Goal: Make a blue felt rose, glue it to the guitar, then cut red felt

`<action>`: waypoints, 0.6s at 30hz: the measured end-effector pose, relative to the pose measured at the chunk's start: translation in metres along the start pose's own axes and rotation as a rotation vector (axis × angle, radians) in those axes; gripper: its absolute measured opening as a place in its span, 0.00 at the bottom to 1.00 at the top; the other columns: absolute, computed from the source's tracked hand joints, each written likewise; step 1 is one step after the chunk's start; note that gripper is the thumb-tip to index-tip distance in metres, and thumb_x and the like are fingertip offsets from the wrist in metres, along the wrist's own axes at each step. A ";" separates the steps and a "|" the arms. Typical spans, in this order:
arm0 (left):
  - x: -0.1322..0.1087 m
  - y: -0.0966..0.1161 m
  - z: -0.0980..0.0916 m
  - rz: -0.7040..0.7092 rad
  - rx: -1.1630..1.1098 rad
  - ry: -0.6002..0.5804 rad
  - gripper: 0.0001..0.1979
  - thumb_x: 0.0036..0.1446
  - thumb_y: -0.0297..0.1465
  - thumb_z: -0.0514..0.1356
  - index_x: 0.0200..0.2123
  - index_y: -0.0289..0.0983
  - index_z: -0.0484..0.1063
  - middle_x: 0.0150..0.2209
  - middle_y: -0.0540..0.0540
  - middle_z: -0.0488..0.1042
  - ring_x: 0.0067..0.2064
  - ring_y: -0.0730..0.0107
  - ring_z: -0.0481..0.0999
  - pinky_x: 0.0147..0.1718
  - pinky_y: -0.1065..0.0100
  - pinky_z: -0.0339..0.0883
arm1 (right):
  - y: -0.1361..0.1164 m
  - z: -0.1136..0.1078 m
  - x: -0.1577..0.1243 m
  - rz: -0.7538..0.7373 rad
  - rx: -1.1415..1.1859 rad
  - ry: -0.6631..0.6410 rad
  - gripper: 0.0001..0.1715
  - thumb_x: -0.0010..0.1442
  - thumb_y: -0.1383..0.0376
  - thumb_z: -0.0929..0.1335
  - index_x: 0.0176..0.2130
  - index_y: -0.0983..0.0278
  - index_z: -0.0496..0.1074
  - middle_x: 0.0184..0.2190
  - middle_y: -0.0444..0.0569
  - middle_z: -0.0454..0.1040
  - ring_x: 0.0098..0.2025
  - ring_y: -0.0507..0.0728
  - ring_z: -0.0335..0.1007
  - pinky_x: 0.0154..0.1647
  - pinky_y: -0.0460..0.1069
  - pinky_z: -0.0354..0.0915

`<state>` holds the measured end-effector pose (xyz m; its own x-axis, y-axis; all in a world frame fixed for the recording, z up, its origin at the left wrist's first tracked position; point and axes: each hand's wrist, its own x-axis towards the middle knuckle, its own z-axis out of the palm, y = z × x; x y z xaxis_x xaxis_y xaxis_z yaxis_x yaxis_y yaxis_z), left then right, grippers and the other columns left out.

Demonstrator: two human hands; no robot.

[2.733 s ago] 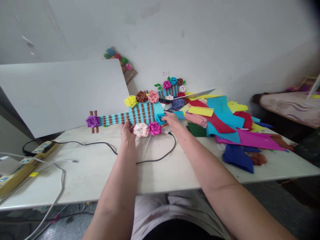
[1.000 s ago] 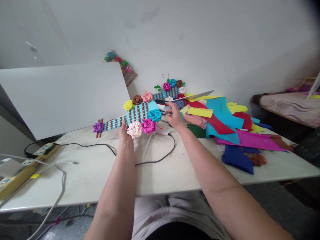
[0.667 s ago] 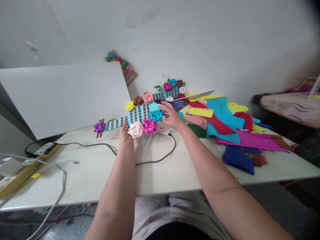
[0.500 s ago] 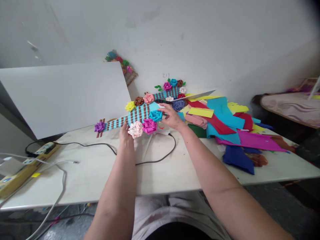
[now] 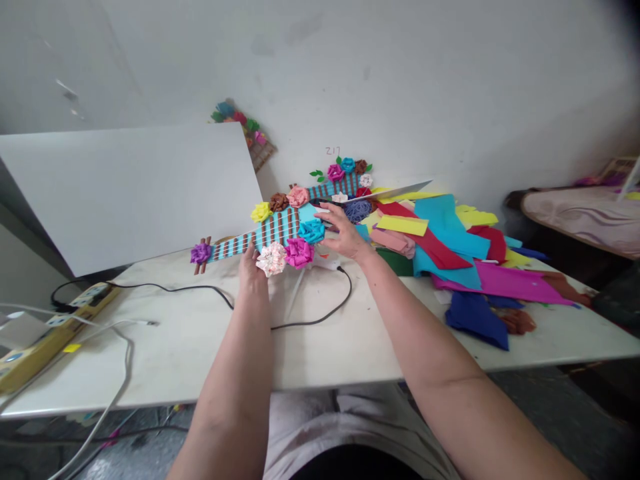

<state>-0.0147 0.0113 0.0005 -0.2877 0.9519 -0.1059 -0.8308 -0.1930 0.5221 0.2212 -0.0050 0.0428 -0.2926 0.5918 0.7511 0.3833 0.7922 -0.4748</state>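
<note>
A turquoise guitar-shaped paper craft [image 5: 243,245] with brown strips and pale strings is held up above the table, its narrow end to the left. Around its edge sit a yellow flower [image 5: 261,212], brown and pink ones on top, and white, magenta and blue flowers [image 5: 311,231] below. My left hand [image 5: 253,267] grips the lower edge near the white flower, its fingers partly hidden behind the craft. My right hand [image 5: 343,230] is closed around the right end, beside the blue flower, with fingertips at the edge.
A similar flowered craft [image 5: 345,183] leans on the wall. Crepe paper sheets [image 5: 450,233] pile up at the right. A large white board [image 5: 135,193] stands at the left. A power strip [image 5: 75,320] and cables lie on the table [image 5: 190,360]; a white glue gun [image 5: 325,264] lies behind the hands.
</note>
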 end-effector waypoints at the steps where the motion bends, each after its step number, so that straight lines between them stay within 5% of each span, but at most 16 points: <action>1: -0.001 0.000 0.001 -0.009 0.000 0.014 0.04 0.58 0.28 0.56 0.37 0.35 0.68 0.29 0.46 0.72 0.30 0.69 0.76 0.35 0.64 0.73 | -0.001 0.000 0.001 -0.004 -0.004 -0.009 0.31 0.46 0.69 0.72 0.51 0.59 0.69 0.61 0.55 0.56 0.63 0.62 0.53 0.57 0.59 0.59; 11: -0.002 0.001 0.004 -0.021 0.009 0.078 0.02 0.58 0.28 0.56 0.34 0.35 0.64 0.28 0.47 0.70 0.28 0.70 0.75 0.32 0.67 0.72 | -0.002 0.003 0.002 0.005 -0.006 0.008 0.19 0.49 0.66 0.72 0.44 0.59 0.75 0.56 0.52 0.63 0.60 0.60 0.57 0.62 0.59 0.52; 18: -0.003 0.001 0.004 -0.029 0.015 0.105 0.03 0.58 0.28 0.56 0.32 0.35 0.63 0.26 0.49 0.68 0.27 0.71 0.74 0.32 0.67 0.72 | -0.005 0.002 0.003 -0.034 -0.059 0.012 0.20 0.48 0.65 0.72 0.44 0.58 0.75 0.57 0.52 0.63 0.61 0.60 0.56 0.62 0.59 0.51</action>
<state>-0.0131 0.0096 0.0049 -0.3123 0.9267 -0.2092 -0.8326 -0.1610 0.5300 0.2163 -0.0071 0.0464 -0.2962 0.5624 0.7720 0.4242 0.8016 -0.4212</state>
